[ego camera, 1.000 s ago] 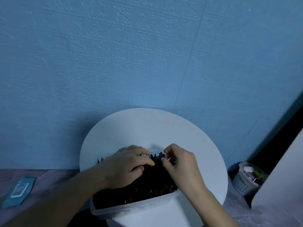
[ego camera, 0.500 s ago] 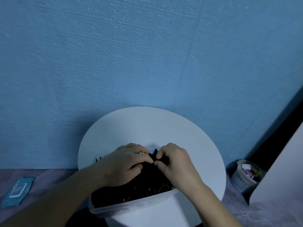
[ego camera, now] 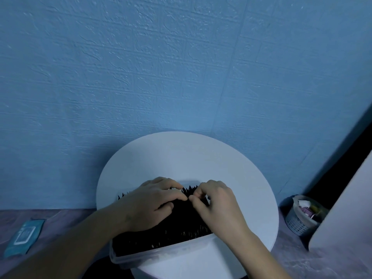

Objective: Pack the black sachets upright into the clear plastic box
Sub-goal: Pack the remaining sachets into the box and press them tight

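Observation:
A clear plastic box (ego camera: 161, 253) sits at the near edge of a round white table (ego camera: 201, 158). It is packed with several black sachets (ego camera: 177, 228) standing upright, their pointed tops showing. My left hand (ego camera: 149, 204) lies over the box's left half, fingers curled onto the sachet tops. My right hand (ego camera: 213, 200) is at the far right of the box, thumb and fingers pinching sachet tops. The two hands' fingertips almost meet near the box's far edge. Much of the far row is hidden by my hands.
A blue textured wall (ego camera: 181, 77) stands just behind the table. A blue wipes packet (ego camera: 24, 236) lies on the floor at left. A small white basket (ego camera: 302, 216) with odds and ends sits on the floor at right, beside a white panel (ego camera: 346, 208).
Both hands stay over the box's far side. My right hand's fingers have curled lower onto the sachet tops and closer to the left fingertips. The view shifted slightly.

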Demonstrator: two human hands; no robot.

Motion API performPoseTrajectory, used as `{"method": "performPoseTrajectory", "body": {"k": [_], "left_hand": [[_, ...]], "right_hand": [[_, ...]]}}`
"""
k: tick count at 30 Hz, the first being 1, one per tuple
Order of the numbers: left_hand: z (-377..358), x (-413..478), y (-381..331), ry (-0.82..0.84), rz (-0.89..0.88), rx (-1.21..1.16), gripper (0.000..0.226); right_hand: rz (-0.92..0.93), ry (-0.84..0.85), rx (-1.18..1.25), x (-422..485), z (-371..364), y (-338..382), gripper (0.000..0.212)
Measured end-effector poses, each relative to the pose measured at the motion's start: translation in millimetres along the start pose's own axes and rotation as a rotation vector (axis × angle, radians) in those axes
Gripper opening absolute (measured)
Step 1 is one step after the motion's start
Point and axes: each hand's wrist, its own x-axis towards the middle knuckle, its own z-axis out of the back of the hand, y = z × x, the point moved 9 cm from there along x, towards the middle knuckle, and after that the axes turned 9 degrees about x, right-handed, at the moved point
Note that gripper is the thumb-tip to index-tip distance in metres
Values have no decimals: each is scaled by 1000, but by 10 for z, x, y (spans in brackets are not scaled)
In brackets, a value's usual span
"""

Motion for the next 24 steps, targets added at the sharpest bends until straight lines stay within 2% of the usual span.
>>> {"method": "performPoseTrajectory", "body": {"k": [5,8,13,16,24], "left_hand": [[11,-10,-5,-1,6,-16,49],[8,-15,8,-1,7,-12,48],[13,-15,23,4,14,-26,46],[17,-12,20,3,10,-28,45],[40,-12,10,-7,-3,-64,42]], "right_hand": [[-20,-9,118,-50,-29,-122,16],[-60,11,238,-46,-22,-192,7],[-127,120,498,-105,-53,-318,21],[-205,140,646,-135,-96,-406,20],[-247,129,723,-147,-124,-447,20]]}}
